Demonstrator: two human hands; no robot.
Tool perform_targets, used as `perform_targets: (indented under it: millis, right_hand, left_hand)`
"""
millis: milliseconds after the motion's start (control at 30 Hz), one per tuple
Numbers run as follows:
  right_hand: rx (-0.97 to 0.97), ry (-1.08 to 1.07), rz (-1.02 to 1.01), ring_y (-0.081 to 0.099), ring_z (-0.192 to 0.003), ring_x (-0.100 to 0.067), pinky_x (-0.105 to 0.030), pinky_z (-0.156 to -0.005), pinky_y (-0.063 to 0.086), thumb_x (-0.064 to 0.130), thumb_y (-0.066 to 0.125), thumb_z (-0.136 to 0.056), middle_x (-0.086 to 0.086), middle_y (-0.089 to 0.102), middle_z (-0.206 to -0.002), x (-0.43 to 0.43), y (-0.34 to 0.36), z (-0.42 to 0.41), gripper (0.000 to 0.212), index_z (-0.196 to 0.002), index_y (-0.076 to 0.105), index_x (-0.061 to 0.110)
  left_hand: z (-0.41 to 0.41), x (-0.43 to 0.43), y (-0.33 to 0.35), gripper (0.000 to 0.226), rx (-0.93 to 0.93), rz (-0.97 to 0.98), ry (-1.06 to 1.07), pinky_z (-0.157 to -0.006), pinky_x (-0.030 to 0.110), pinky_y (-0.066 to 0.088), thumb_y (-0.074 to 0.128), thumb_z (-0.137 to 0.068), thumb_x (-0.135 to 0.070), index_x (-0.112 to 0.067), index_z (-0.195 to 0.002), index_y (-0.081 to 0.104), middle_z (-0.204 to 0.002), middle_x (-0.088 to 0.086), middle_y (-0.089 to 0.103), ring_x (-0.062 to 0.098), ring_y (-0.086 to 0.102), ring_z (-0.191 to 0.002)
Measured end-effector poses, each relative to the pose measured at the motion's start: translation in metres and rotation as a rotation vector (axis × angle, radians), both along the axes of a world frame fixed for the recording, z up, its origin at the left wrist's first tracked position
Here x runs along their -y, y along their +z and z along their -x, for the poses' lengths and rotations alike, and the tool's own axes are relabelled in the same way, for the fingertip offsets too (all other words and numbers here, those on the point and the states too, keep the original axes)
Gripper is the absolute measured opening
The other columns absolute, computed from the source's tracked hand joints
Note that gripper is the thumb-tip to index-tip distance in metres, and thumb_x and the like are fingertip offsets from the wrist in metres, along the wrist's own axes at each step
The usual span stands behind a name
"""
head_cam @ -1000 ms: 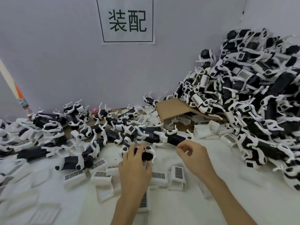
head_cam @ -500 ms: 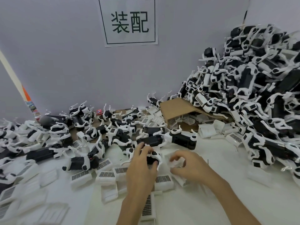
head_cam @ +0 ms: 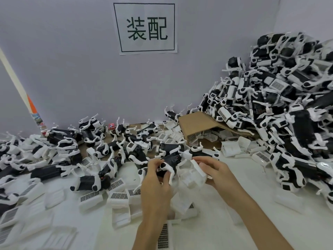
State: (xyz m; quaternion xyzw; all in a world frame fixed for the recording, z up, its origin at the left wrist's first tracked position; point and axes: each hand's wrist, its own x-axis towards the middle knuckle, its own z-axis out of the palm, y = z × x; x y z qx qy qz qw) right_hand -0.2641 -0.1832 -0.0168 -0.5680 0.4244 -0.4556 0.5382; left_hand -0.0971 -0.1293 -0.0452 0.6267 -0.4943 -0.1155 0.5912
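My left hand [head_cam: 155, 184] grips a black toy robot dog body with white legs [head_cam: 170, 164], lifted just above the white table [head_cam: 225, 222] at the middle of the view. My right hand [head_cam: 219, 173] holds a white plastic cover piece [head_cam: 193, 175] right beside the dog body, the two parts almost touching. Fingers hide the underside of both parts.
A tall heap of black-and-white robot dogs [head_cam: 288, 114] fills the right side. More dogs [head_cam: 86, 147] lie scattered at left and centre. Several white grille covers [head_cam: 119, 196] lie in front of my hands. A cardboard sheet [head_cam: 196, 123] leans under the heap. A paper sign [head_cam: 146, 27] hangs on the wall.
My right hand picked up a white cover from the table and brought it beside the dog body. My left hand lifted the dog body slightly and kept its grip.
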Motion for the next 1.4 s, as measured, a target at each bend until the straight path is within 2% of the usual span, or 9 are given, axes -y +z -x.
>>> perform_targets:
  millis: [233,433,567,667,767,900,1033,1133,1400]
  right_hand:
    - [0.132,0.037,-0.084,0.066,-0.106,-0.023,-0.030,-0.068,0.056,0.010,0.052,-0.102,-0.004,0.072,-0.116,0.000,-0.002,0.000,0.027,-0.113,0.074,0.019]
    - [0.223,0.002,-0.129,0.069,-0.087,-0.013,-0.030,-0.064,0.057,0.014,0.052,-0.102,-0.003,0.075,-0.104,-0.001,0.000,0.001,0.026,-0.100,0.078,0.019]
    - [0.332,-0.044,-0.156,0.067,-0.086,-0.014,-0.034,-0.075,0.059,0.018,0.051,-0.103,-0.006,0.073,-0.099,0.000,0.001,-0.001,0.026,-0.103,0.076,0.011]
    - [0.538,0.015,-0.235,0.066,-0.096,-0.022,-0.045,-0.094,0.057,0.017,0.057,-0.094,-0.010,0.074,-0.103,0.000,0.006,0.000,0.029,-0.114,0.072,0.003]
    - [0.616,0.155,-0.228,0.067,-0.105,-0.025,-0.035,-0.090,0.059,0.013,0.063,-0.080,-0.016,0.071,-0.119,-0.003,0.009,0.003,0.042,-0.121,0.068,0.003]
    - [0.475,0.157,-0.124,0.070,-0.105,-0.021,-0.026,-0.082,0.059,0.019,0.063,-0.083,-0.014,0.071,-0.119,-0.006,0.010,0.003,0.037,-0.118,0.071,0.006]
    - [0.324,0.030,-0.078,0.070,-0.087,-0.014,-0.026,-0.072,0.054,0.026,0.061,-0.093,-0.005,0.075,-0.104,-0.006,0.009,0.003,0.021,-0.104,0.079,0.024]
    - [0.210,-0.001,-0.043,0.065,-0.085,-0.011,-0.027,-0.067,0.044,0.025,0.050,-0.103,-0.001,0.074,-0.101,-0.005,0.008,0.004,0.028,-0.107,0.077,0.032]
    - [0.282,-0.039,-0.159,0.052,-0.071,-0.019,-0.030,-0.058,0.035,0.029,0.046,-0.100,-0.007,0.061,-0.087,-0.005,0.008,0.004,0.027,-0.085,0.066,0.017]
  left_hand:
    - [-0.005,-0.002,0.009,0.033,-0.296,0.272,-0.091,-0.069,0.025,0.058,0.060,-0.098,-0.006,-0.033,-0.115,0.053,-0.101,-0.027,0.065,0.007,0.068,-0.081]
    - [-0.009,-0.005,0.018,0.028,-0.347,0.380,-0.158,-0.074,0.009,0.050,0.053,-0.102,-0.008,-0.030,-0.118,0.059,-0.104,-0.031,0.065,-0.007,0.064,-0.098]
    - [-0.003,-0.009,0.014,0.035,-0.194,0.324,-0.202,-0.078,0.026,0.056,0.068,-0.087,-0.031,-0.037,-0.119,0.055,-0.105,-0.021,0.066,0.010,0.067,-0.095]
    - [0.004,-0.011,0.012,0.039,0.111,0.353,-0.177,-0.085,0.024,0.054,0.074,-0.088,-0.028,-0.034,-0.120,0.054,-0.121,-0.018,0.062,0.007,0.063,-0.106]
    - [0.012,-0.011,0.011,0.041,0.294,0.381,-0.194,-0.098,0.023,0.050,0.072,-0.088,-0.014,-0.032,-0.121,0.053,-0.134,-0.017,0.059,0.001,0.056,-0.123]
    - [0.018,-0.012,0.007,0.053,0.449,0.339,-0.246,-0.101,0.023,0.049,0.076,-0.085,-0.002,-0.032,-0.121,0.054,-0.142,-0.019,0.055,-0.001,0.056,-0.124]
    - [0.020,-0.012,0.007,0.044,0.500,0.309,-0.273,-0.092,0.027,0.055,0.074,-0.086,0.000,-0.028,-0.117,0.058,-0.145,-0.021,0.052,0.006,0.060,-0.122]
    - [0.024,-0.013,0.005,0.035,0.505,0.272,-0.308,-0.087,0.031,0.057,0.067,-0.092,-0.002,-0.028,-0.114,0.058,-0.150,-0.025,0.045,0.010,0.061,-0.120]
    - [0.027,-0.013,0.002,0.031,0.484,0.285,-0.286,-0.073,0.033,0.059,0.068,-0.089,0.006,-0.019,-0.107,0.062,-0.130,-0.012,0.049,0.007,0.064,-0.101]
